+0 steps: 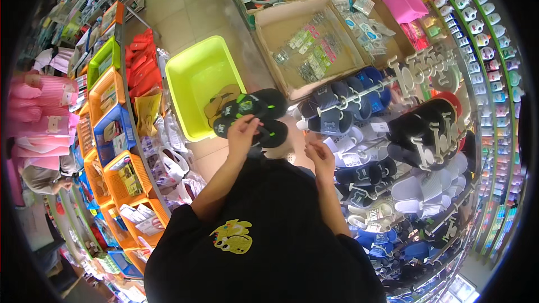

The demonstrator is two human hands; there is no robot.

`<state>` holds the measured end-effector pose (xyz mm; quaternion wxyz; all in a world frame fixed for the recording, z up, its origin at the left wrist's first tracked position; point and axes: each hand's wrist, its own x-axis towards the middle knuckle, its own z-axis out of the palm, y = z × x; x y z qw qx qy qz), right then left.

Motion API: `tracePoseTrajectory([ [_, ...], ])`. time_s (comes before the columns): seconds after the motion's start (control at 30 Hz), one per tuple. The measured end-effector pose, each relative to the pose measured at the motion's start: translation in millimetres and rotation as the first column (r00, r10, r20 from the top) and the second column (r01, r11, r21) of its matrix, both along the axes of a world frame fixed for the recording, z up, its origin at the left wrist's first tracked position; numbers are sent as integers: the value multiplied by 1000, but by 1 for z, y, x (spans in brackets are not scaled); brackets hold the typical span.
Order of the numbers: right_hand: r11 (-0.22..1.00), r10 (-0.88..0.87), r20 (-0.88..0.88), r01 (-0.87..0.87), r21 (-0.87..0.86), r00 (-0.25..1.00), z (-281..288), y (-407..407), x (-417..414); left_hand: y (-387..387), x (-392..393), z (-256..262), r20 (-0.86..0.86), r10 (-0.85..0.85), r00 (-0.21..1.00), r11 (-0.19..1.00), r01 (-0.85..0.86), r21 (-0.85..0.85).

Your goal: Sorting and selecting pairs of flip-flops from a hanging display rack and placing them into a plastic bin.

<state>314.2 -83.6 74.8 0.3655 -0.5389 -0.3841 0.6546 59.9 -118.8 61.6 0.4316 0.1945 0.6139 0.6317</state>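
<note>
A pair of black flip-flops with green marks hangs from my left hand, its fingers closed around them. Beneath and beyond them is a lime-green plastic tub, and a tan pair of slippers shows at its near right side, partly hidden by the black pair. My right hand is beside the slipper rack with its fingers curled; whether it holds anything small I cannot tell. Close to it on the rack hang dark slippers with grey straps and white slippers.
Metal rack arms with white plastic hangers stick out at the right. Cardboard boxes of small goods stand ahead. Orange baskets and red packets line the left shelf. At the far left is another person's hand.
</note>
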Motion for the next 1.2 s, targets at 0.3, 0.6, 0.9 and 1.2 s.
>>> tracePoseTrajectory([
  [0.3,999,5,385,15,-50,923,-93,-32,41,13,-138,-111,86,165,983,975,-149,-166],
  [0.6,985,5,601,101,-142,799,-132,-110,75,61,-170,-202,476,241,846,950,-107,-292],
  [0.9,845,-35,602,345,-407,797,-139,-185,67,73,-173,-217,392,72,917,927,83,-365],
  [1.2,913,328,812,59,-404,484,-169,-231,78,66,-201,-224,231,-245,941,883,316,-349],
])
